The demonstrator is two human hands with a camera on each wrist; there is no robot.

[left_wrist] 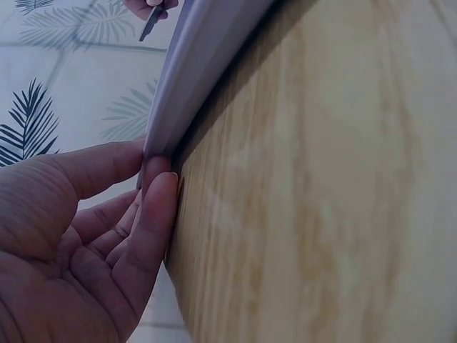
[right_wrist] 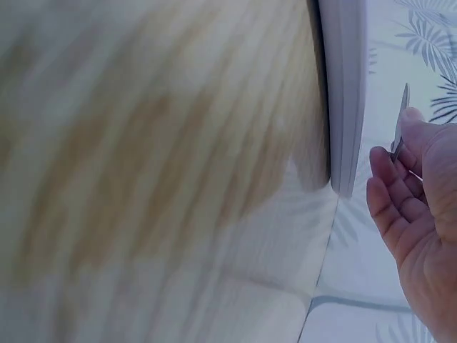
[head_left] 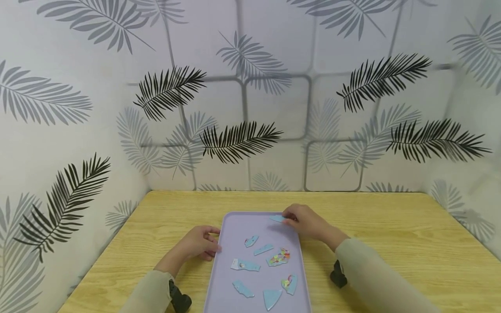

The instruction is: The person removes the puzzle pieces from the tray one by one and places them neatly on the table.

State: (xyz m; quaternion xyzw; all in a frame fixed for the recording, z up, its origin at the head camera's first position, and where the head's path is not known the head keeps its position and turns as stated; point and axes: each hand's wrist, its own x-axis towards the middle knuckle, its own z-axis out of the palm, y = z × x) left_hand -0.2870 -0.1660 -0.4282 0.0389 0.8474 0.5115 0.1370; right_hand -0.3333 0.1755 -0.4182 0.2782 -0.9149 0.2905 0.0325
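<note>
A pale purple tray [head_left: 250, 230] bears several flat, irregular light-blue pieces, some with coloured print. At its far edge my right hand [head_left: 307, 221] pinches a light-blue flat piece [head_left: 277, 218] between thumb and fingers. The right wrist view shows that piece [right_wrist: 403, 118] edge-on, held above the tray rim [right_wrist: 344, 93]. My left hand [head_left: 201, 243] is at the tray's left side. In the left wrist view the left hand [left_wrist: 93, 236] grips the tray's rim [left_wrist: 189, 78], thumb above and fingers against the outer side.
On the tray lie a piece with multicoloured print [head_left: 278, 257], a white-ended piece [head_left: 245, 265], a triangular piece [head_left: 271, 298] and a narrow strip [head_left: 263, 249]. A wood-grain table [head_left: 372, 230] carries the tray. Behind it stands a leaf-patterned wall [head_left: 274, 169].
</note>
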